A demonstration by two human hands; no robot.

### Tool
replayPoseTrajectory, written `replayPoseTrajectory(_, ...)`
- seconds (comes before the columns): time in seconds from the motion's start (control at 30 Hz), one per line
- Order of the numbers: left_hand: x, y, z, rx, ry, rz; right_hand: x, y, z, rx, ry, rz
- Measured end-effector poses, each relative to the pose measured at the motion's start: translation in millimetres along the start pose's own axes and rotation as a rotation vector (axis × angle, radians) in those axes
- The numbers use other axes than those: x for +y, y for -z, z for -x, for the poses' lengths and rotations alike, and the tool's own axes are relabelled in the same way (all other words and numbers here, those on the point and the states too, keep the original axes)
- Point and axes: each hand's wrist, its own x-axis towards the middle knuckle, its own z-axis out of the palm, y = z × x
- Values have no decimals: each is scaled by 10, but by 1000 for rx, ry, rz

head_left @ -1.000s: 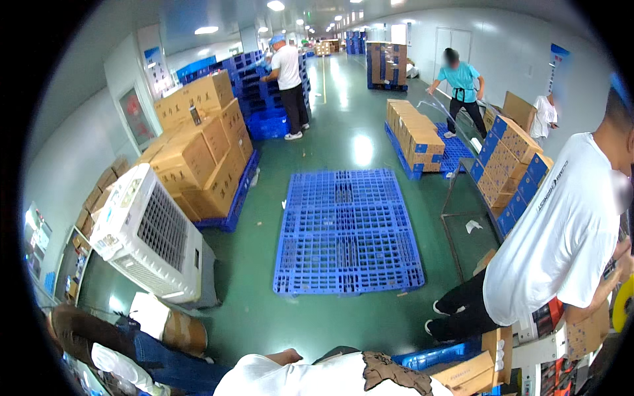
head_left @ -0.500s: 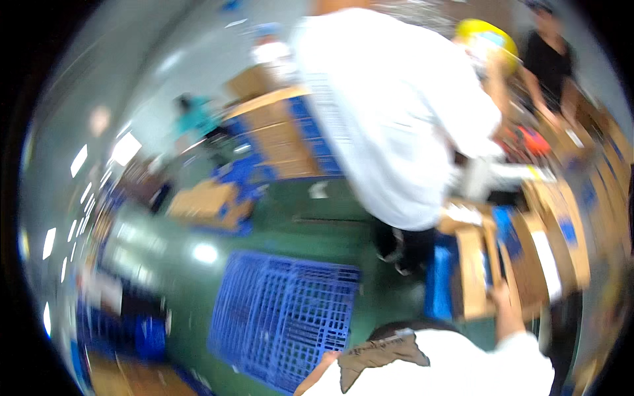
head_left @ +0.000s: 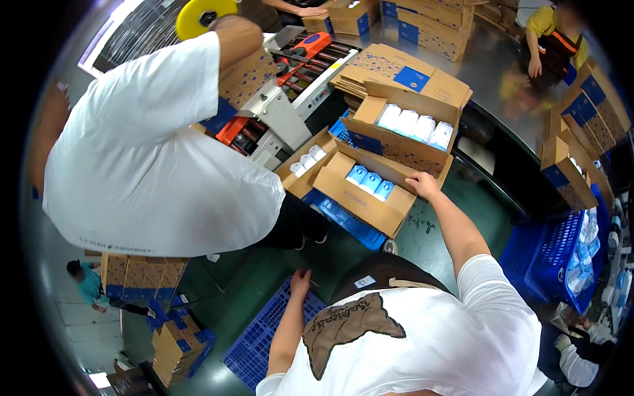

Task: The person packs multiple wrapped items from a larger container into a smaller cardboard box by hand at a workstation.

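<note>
"Green floor (head_left: 475, 204) shows below us, and a shiny metal table (head_left: 495, 76) runs along the far side. Where's your right hand (head_left: 422, 185)?"

"At the near carton (head_left: 360, 198), out in front of me. My fingers are bent over the edge of its right end, closed on the cardboard; how firmly, I can't tell."

"What's inside?"

"Its top is open, and I can see three blue-and-white packs (head_left: 371, 183) in a row. Part of a blue crate (head_left: 350, 224) shows under it. Just beyond stands the far carton (head_left: 409, 152), open too, with white packs (head_left: 416, 125) lined up in it."

"And your left hand (head_left: 300, 284)?"

"Hanging low, half open, fingers loosely curled, with nothing I can see in them. In my view it overlaps the blue pallet (head_left: 254, 346)."

"Who's that next to you?"

"Someone in a white shirt (head_left: 165, 191), on my left, close to the machine (head_left: 277, 109) with rollers and red parts. Over on my right, a blue basket (head_left: 555, 244) holds more packs."
</note>
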Motion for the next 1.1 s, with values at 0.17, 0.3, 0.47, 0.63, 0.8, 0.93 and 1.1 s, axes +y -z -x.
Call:
replayPoseTrajectory(0.17,1264,-317,-617,23,-574,-28,-62,-352,171,299,178,-25)
replayPoseTrajectory(0.3,1894,-412,-1012,64,-737,-243,-498,-337,761,461,551,120)
replayPoseTrajectory(0.47,2476,-349,-1738,99,-790,-369,-494,-708,736,100,-58,-105)
replayPoseTrajectory(0.63,2783,-342,-2543,-271,-375,-771,-734,-629,779,-364,58,-186)
replayPoseTrajectory(0.8,2759,-536,-2681,-590,-195,-1041,-485,-978,594,-312,38,-119)
replayPoseTrajectory(0.93,2762,-460,-2494,-557,-226,-1064,-763,-981,435,-378,106,192)
replayPoseTrajectory(1.1,2722,-345,-2617,-585,-272,-881,-887,-626,570,-285,16,404)
